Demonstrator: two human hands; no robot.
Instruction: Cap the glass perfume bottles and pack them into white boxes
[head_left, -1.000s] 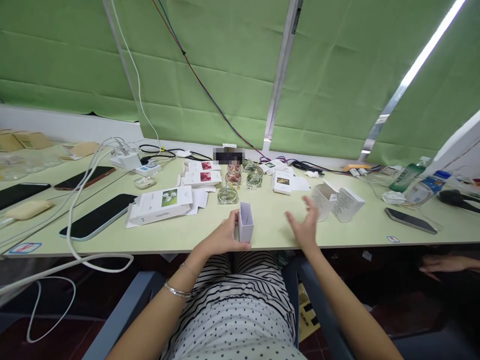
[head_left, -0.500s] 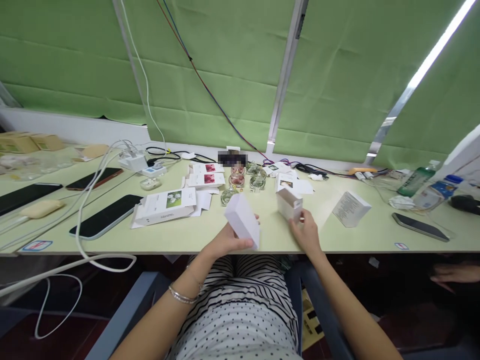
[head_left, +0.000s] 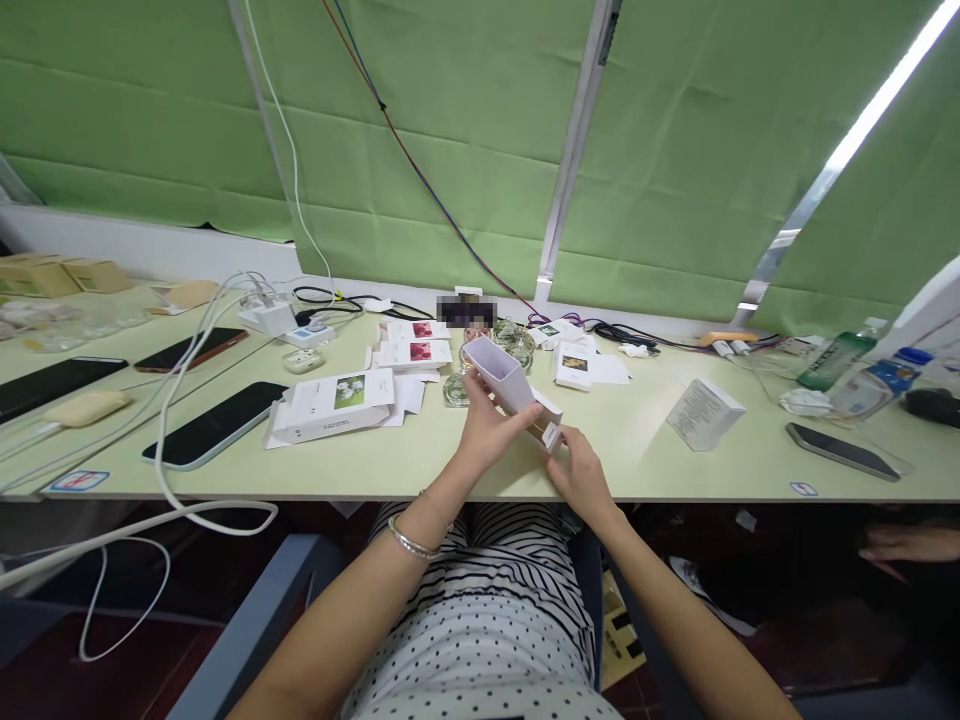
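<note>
My left hand is closed around a white open-ended box sleeve, tilted above the desk with its opening facing up and toward the back. In my right hand is a small white carton, gripped at its near end. The carton's far part meets the sleeve's lower end; whether it sits inside or behind cannot be made out. Just behind them are round glass jars, one pale green jar partly beside my left fingers. A printed white box stands to the right.
Flattened cartons with flower pictures lie left of centre, and another flower carton lies at the back. Phones and looping white cables rest on the left. Bottles and a phone are on the right. Another person's hand shows far right.
My left hand has lifted and turned the white sleeve. My right hand has moved left with the small carton, bringing it against the sleeve's lower end.
</note>
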